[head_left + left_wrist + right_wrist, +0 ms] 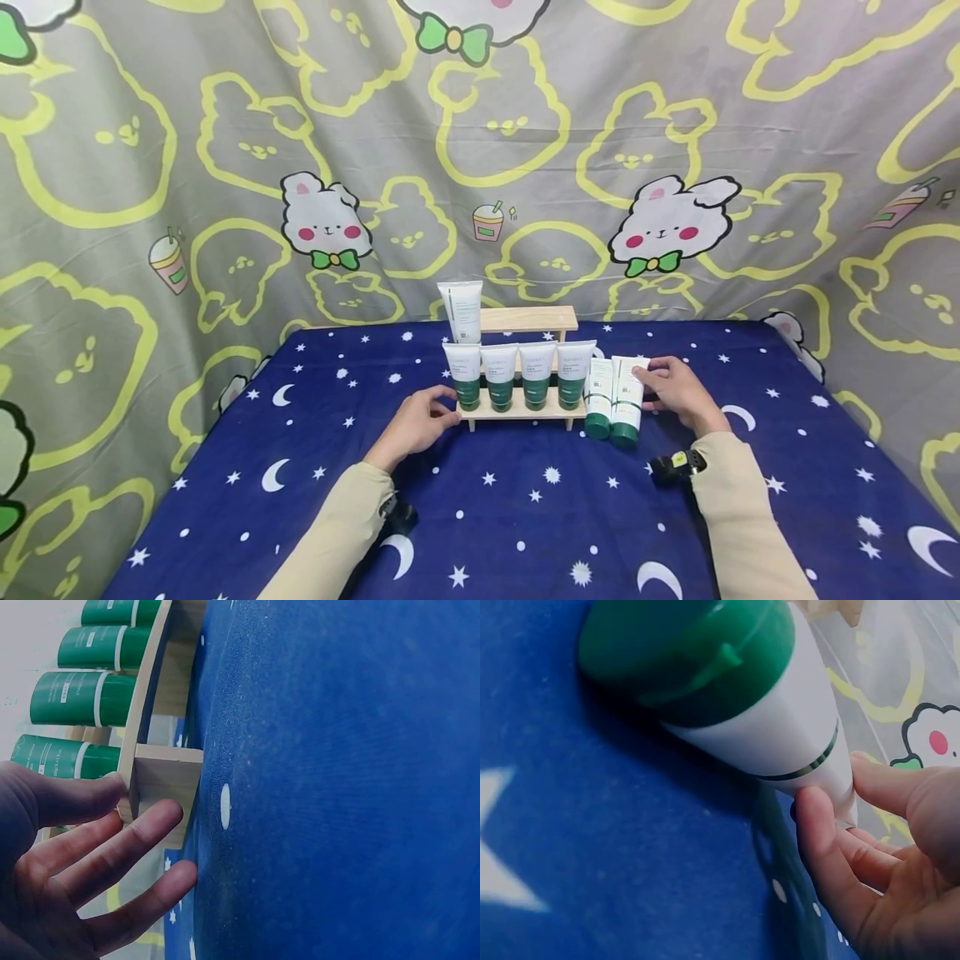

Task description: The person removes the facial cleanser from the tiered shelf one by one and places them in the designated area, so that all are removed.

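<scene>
A stepped wooden display rack (528, 318) stands on the table. At its left end my left hand (420, 421) pinches the corner of the lower shelf (129, 761) between thumb and index finger, the other fingers spread. Several white-and-green tubes (498, 375) stand cap down in a row on that shelf. A taller white tube (464, 312) is on a higher step at the left. My right hand (678, 392) pinches the upper end of a white tube with a green cap (627, 404). A similar tube (599, 396) leans close beside it, right of the rack.
A dark blue cloth (525, 533) with white stars and moons covers the table. Behind it hangs a grey curtain (405, 133) with cartoon animals. Dark wrist cameras (677, 467) are strapped over the beige sleeves.
</scene>
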The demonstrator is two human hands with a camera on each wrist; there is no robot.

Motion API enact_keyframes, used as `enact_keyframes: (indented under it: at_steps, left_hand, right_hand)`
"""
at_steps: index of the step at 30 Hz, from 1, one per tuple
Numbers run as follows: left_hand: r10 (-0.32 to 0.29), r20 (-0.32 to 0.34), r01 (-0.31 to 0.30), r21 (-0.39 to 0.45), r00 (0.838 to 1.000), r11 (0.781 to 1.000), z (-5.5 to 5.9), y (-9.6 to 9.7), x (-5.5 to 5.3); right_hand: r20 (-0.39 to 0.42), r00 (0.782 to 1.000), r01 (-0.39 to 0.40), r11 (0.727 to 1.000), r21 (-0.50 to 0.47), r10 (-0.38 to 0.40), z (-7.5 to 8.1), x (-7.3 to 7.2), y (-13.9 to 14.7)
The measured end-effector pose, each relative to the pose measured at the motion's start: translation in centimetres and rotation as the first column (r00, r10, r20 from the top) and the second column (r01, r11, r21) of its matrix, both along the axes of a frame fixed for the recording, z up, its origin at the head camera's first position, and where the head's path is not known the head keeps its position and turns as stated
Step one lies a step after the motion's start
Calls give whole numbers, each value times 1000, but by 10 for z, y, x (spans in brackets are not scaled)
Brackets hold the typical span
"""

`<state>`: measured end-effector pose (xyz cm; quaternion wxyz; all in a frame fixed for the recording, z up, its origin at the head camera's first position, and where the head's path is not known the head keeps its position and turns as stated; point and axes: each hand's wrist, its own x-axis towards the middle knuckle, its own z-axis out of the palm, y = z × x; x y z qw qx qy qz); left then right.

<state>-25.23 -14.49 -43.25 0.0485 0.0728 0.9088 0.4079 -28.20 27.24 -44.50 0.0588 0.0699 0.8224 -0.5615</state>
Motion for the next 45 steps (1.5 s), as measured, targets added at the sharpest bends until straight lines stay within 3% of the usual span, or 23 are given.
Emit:
enact_keyframes:
  at_steps: [5,15,23,31,35,38,45]
  left_hand:
    - [0,1,0,0,1000,1000,0,0,0]
    - [11,8,-11,1,1000,1000,2,0,1]
    - [13,10,-13,1,1000,1000,1,0,1]
    - [9,15,-9,2,1000,1000,2,1,1]
    - [-1,9,1,-2,1000,1000,1,1,1]
    - [3,11,-3,-3,1000,1000,1,1,1]
    - [11,4,-11,-4,1000,1000,1,0,2]
  right_hand:
    - [19,1000,5,1000,-7,-5,-3,-1,0]
    - [20,995,-94,995,39,93,4,1,-4]
    - [29,996,-87,993,77,85,1,0,-6]
    - [22,999,-47,988,148,44,16,4,-8]
    - [-36,999,-7,972,235,16,34,9,-9]
    - [-123,992,24,958,284,12,49,14,-11]
    - [-328,944,97,935,342,22,84,27,-29]
